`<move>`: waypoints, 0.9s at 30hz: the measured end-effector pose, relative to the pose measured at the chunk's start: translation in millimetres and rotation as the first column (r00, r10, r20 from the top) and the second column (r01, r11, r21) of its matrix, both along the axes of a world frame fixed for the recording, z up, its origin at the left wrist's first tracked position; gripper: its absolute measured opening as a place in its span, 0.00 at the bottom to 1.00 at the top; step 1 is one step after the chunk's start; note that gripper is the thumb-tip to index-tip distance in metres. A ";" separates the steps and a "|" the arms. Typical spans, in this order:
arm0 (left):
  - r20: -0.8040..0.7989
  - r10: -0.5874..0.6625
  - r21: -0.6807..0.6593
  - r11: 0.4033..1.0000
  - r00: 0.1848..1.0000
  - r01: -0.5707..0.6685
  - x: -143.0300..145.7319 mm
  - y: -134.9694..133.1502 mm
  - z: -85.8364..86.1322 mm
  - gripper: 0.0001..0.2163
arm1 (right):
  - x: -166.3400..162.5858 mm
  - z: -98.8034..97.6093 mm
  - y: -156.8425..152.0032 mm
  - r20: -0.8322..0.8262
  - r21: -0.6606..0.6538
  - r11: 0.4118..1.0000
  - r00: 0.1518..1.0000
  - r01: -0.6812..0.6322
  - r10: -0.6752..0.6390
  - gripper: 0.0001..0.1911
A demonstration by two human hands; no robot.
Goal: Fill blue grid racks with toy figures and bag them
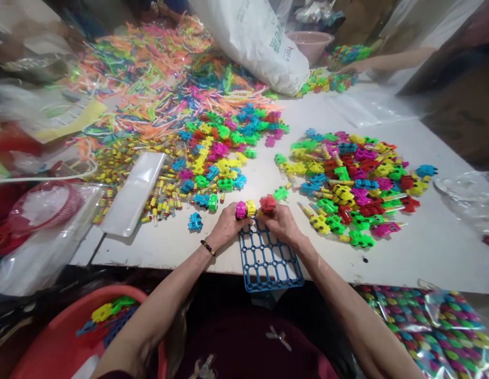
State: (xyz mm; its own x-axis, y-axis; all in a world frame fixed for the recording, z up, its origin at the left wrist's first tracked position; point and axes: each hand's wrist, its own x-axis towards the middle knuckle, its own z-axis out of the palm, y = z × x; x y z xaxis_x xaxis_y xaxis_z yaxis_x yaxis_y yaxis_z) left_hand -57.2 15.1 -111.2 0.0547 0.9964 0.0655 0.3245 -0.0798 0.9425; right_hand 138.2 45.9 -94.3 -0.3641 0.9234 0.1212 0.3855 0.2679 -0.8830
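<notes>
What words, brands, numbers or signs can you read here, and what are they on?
White sack: green characters and smaller red lettering, both too blurred to read.
Yellow-edged sheet: any marks are too blurred to make out.
Blue grid and red toy: no lettering I can make out.
So nothing can be quoted reliably.

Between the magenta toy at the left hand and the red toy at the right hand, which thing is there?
A yellow toy is between the magenta toy and the red toy, as the head view shows.
</notes>
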 end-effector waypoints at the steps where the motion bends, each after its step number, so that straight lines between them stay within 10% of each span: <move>1: 0.002 0.001 -0.003 1.000 1.000 -0.001 -0.1 -0.2 0.3 0.13 | 0.5 0.9 -0.5 0.012 0.029 0.999 0.999 -0.034 0.034 0.08; 19: -0.054 -0.065 0.008 0.998 0.996 0.066 -20.2 -21.7 20.3 0.25 | 28.5 22.0 12.6 0.273 0.162 0.985 0.962 -0.054 0.008 0.16; 23: -0.191 -0.013 0.116 0.993 0.982 0.035 -31.2 -29.1 58.8 0.29 | 46.6 40.3 48.1 0.676 0.323 0.946 0.707 -0.029 -0.209 0.24; 27: -0.317 -0.195 0.334 0.893 0.928 0.302 -7.0 -4.5 95.8 0.15 | 46.9 46.5 67.9 0.830 0.242 0.964 0.539 -0.114 -0.144 0.15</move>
